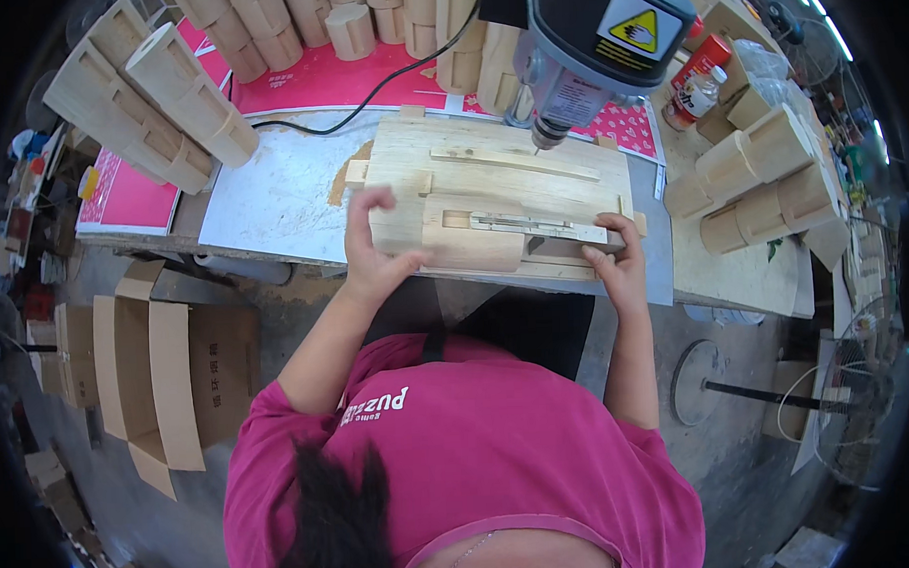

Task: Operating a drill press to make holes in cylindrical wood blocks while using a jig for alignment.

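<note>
A short, rounded wooden block (468, 245) lies at the near edge of a flat wooden board (390, 156) on the bench. A pale slotted bar (553, 226) runs from the recess in its top out to the right. My right hand (621, 265) pinches the bar's right end between thumb and fingers. At the block's left end is my left hand (375, 255), thumb and fingers spread apart, the thumb close to the block; whether it touches cannot be made out. Above the board hangs a drill press (596, 49), its chuck (547, 133) holding a thin bit over a wooden strip (515, 165).
Recessed wooden cylinders (193, 93) stand in stacks at the far left and back; more (761, 163) lean at the right. A black cable (368, 109) crosses the bench top. A plastic bottle (696, 97) stands far right. An open cardboard box (177, 374) sits on the floor left.
</note>
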A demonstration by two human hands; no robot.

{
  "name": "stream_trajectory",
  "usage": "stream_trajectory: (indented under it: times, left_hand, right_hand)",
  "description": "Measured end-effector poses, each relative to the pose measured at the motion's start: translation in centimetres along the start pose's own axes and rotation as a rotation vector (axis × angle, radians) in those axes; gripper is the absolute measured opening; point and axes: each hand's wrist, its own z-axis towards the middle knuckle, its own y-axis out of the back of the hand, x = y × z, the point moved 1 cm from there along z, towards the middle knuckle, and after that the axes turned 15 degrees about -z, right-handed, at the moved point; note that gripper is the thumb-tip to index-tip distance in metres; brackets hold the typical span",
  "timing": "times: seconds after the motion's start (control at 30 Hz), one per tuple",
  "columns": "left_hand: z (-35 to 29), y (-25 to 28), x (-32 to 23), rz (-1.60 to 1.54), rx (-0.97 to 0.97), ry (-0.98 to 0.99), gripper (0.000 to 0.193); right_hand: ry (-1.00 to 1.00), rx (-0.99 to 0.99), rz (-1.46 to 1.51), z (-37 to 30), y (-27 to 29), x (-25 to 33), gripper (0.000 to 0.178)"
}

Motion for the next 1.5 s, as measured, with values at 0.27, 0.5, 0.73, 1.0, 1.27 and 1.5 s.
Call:
stream_trajectory:
  times: [0.27, 0.5, 0.73, 1.0, 1.27, 1.5]
  left_hand:
    - [-3.6, -2.2, -1.2, 0.654, 0.417, 0.042, 0.066]
    - [-1.8, -3.6, 1.7, 0.678, 0.466, 0.063, 0.063]
    - [1.7, -4.8, 4.3, 0.68, 0.491, 0.361, 0.063]
    - [2.8, -2.6, 6.5, 0.586, 0.557, 0.205, 0.053]
    - [3.2, -2.0, 6.5, 0.534, 0.606, 0.207, 0.049]
    - [3.3, -2.4, 6.5, 0.527, 0.611, 0.168, 0.048]
  right_hand:
    - [-0.227, 0.081, -0.268, -1.7, 0.3, -1.1, 0.035]
    - [-0.147, 0.02, -0.341, 0.1, 0.7, -2.7, 0.031]
    - [-0.169, -0.061, -0.274, 4.9, 0.4, -4.9, 0.026]
    - [-0.209, 0.018, -0.191, 5.8, -0.7, -3.1, 0.028]
    - [-0.071, 0.031, -0.382, 11.2, 7.0, 3.7, 0.041]
    - [0.225, -0.25, -0.264, 21.2, 9.7, 10.0, 0.037]
